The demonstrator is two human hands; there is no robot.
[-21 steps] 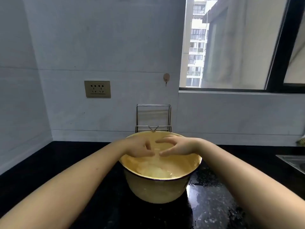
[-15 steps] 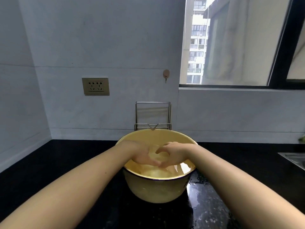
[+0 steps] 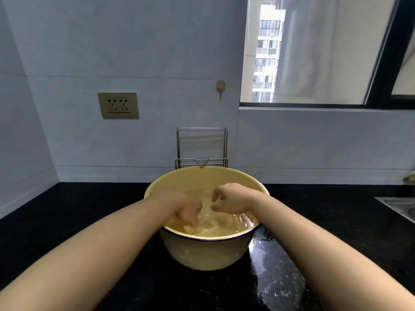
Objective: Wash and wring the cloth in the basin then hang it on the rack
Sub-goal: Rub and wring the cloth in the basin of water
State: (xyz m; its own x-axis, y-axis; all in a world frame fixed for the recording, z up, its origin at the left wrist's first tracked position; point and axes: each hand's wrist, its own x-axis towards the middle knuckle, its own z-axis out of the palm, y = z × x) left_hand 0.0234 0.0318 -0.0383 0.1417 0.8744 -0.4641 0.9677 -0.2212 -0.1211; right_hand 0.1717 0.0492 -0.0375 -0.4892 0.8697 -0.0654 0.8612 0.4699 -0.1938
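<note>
A yellow enamel basin [image 3: 208, 252] with a dark blue rim stands on the black counter, holding water. A pale cloth [image 3: 210, 221] lies under the water, blurred by ripples. My left hand [image 3: 187, 209] is dipped into the water with its fingers curled down onto the cloth. My right hand [image 3: 231, 200] sits beside it at the water's surface, fingers bent and pinching toward the cloth. Behind the basin, against the wall, stands a bare metal wire rack [image 3: 202, 147].
Water is splashed on the black counter [image 3: 269, 277] right of the basin. A steel sink edge [image 3: 397, 205] shows at the far right. A wall socket [image 3: 118, 105] and a small wall hook [image 3: 220, 86] are on the back wall, with a window [image 3: 314, 50] at upper right.
Both hands have dropped from above the water down into the basin and moved slightly apart. The left hand now presses into the submerged cloth.
</note>
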